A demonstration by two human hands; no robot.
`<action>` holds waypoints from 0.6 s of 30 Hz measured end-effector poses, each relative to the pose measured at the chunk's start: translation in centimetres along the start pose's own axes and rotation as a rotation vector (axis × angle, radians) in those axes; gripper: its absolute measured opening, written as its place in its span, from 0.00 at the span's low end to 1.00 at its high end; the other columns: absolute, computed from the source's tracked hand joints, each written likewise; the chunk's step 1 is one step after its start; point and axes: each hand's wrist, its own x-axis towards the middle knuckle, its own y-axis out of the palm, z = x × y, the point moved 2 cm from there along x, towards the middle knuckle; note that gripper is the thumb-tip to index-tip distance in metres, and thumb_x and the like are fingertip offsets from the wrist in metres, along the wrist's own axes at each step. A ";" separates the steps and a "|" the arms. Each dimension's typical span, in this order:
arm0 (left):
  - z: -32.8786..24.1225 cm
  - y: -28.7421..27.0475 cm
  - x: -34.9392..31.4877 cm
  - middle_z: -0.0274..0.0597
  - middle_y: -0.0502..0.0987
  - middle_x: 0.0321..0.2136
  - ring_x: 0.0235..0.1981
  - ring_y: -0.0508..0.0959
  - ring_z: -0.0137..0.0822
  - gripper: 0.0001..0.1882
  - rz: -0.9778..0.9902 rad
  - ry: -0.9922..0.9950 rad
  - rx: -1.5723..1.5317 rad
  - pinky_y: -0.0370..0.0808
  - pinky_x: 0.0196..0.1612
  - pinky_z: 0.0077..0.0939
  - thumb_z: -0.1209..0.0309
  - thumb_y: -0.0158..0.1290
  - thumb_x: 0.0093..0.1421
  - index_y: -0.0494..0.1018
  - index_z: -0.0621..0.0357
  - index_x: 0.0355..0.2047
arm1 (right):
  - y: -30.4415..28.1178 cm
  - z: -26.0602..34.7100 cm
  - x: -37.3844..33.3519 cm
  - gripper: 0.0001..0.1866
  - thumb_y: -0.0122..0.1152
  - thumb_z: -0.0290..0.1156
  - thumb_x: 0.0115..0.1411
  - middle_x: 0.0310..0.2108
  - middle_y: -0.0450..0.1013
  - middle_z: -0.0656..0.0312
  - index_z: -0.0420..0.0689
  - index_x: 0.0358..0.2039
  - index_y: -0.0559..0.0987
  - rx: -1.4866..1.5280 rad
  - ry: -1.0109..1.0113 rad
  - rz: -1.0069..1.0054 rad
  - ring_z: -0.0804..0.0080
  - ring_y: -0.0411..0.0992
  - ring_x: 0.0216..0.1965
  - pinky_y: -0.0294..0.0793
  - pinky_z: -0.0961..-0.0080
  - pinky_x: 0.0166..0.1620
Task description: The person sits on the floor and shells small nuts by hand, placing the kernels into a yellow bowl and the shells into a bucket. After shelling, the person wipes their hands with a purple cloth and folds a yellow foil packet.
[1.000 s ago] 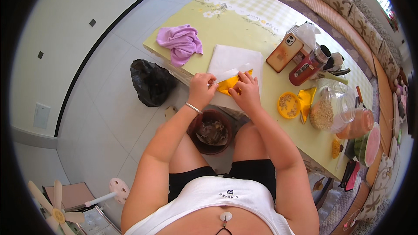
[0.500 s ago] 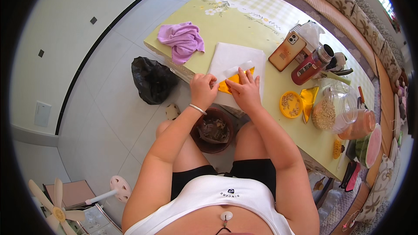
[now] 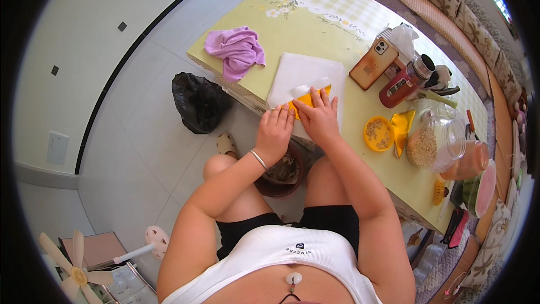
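Change: both hands look flatter on the yellow piece than a second ago, when the fingers were bunched up over it; nothing else on the counter has shifted.
Bowl: dark round bowl (image 3: 279,171) sits low between the knees, just under the counter edge, some scraps in it but too murky to say what.
Left hand: left hand (image 3: 275,130) is at the near edge of the white board, fingers together and pressed down, fingertips touching the yellow piece's near-left end. Not clamped round it, more like pinning it.
Right hand: right hand (image 3: 318,117) lies palm down, fingers slightly spread, right on top of the yellow piece, so it's the closer of the two.
Yellow piece: flat yellow-orange piece (image 3: 311,97) on the white board (image 3: 306,76), long axis running from near-left to far-right, its far tip poking out beyond the right fingers. It sits just ahead of both hands.
Hidden: most of the piece is under the hands, so I can't tell what it is or whether anything small is held against it.
Counter: pale green counter (image 3: 349,129) with a purple cloth (image 3: 236,50) well left of the board.
Right side: yellow lid (image 3: 378,133), a clear jar of grain (image 3: 430,141), a red flask (image 3: 402,84) and a phone (image 3: 374,63).
Floor: black bag (image 3: 198,101) beside the counter corner.
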 end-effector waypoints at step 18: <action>4.8 1.5 6.7 0.43 0.74 0.38 0.44 0.71 0.47 0.19 0.332 -0.474 -0.305 0.66 0.47 0.41 0.63 0.65 0.41 0.74 0.55 0.33 | -2.4 -4.2 4.5 0.34 0.56 0.20 0.46 0.55 0.68 0.55 0.52 0.58 0.69 -0.074 -0.096 -0.020 0.59 0.65 0.55 0.57 0.60 0.60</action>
